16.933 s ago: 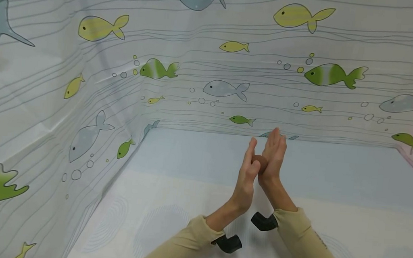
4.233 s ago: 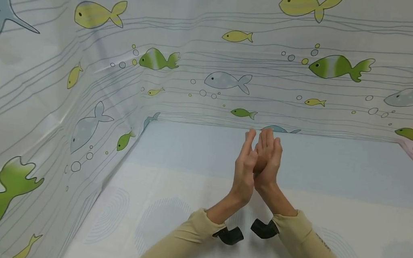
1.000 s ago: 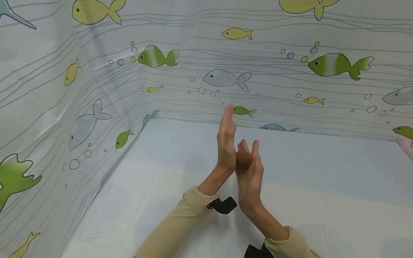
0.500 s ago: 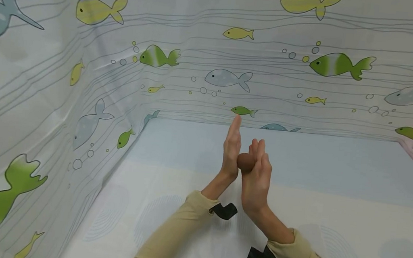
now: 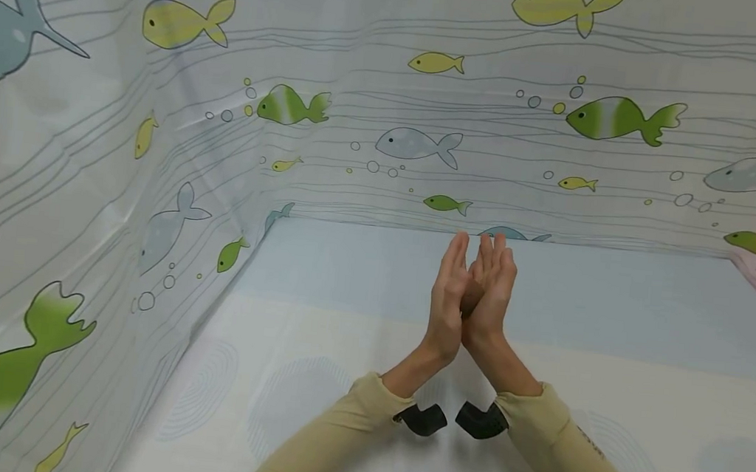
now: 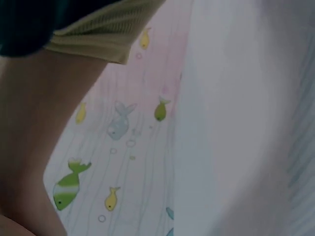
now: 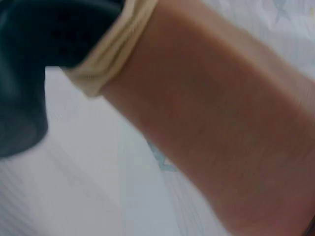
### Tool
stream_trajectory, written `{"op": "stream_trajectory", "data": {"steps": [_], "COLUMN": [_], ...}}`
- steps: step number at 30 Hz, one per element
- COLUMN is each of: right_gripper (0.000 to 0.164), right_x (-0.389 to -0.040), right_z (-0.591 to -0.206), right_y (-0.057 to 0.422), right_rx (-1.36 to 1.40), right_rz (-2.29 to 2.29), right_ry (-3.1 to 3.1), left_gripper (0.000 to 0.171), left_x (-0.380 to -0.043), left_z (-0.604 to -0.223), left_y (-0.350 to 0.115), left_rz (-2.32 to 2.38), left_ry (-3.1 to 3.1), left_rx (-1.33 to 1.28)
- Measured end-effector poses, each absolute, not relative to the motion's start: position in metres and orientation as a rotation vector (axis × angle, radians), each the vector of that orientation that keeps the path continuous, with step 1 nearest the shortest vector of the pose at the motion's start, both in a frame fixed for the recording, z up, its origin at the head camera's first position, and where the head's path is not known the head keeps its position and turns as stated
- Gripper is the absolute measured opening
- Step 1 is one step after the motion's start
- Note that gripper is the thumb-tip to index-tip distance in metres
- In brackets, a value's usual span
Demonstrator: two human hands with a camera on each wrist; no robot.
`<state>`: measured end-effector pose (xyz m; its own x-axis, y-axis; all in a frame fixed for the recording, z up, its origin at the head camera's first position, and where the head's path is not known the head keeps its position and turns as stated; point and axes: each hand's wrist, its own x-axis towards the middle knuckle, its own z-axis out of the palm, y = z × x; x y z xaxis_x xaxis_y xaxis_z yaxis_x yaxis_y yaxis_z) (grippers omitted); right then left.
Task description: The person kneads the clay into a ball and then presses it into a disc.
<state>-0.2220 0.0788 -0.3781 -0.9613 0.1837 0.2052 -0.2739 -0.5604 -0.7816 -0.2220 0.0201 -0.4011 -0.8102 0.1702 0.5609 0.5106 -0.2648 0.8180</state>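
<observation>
Our right hand (image 5: 494, 297) now sits farther forward, our left hand (image 5: 448, 297) farther back. We sandwich the brown ball (image 5: 471, 297) between both palms, fingers straight; uneven pressure could squeeze it out.

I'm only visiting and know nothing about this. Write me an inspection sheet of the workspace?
Surface: white and pale-blue tabletop with faint circle patterns.
Job's things: brown ball, partly hidden between the palms, above the tabletop.
Clutter: nothing seen.
Grippers: none mechanical; bare left hand and right hand, fingers mostly straight.
Cables: nothing seen.
Surroundings: fish-print sheet behind and to the left; tan sleeves, with a black bent piece at each cuff.
</observation>
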Motion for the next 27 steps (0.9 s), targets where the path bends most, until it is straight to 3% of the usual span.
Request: {"op": "stream_trajectory", "data": {"steps": [12, 27], "right_gripper": [0.074, 0.07], "right_x": [-0.231, -0.191], "right_z": [-0.389, -0.388], "right_y": [0.083, 0.06], "right_rx": [0.171, 0.431], "right_rz": [2.653, 2.435], "right_ry": [-1.158, -1.48], "left_gripper": [0.078, 0.065], "left_x": [-0.213, -0.24], "left_z": [-0.385, -0.381], "left_y": [0.022, 0.008], "left_rz": [-1.914, -2.074], "left_ry": [-1.821, -1.702], "left_rx": [-0.87, -0.619]}}
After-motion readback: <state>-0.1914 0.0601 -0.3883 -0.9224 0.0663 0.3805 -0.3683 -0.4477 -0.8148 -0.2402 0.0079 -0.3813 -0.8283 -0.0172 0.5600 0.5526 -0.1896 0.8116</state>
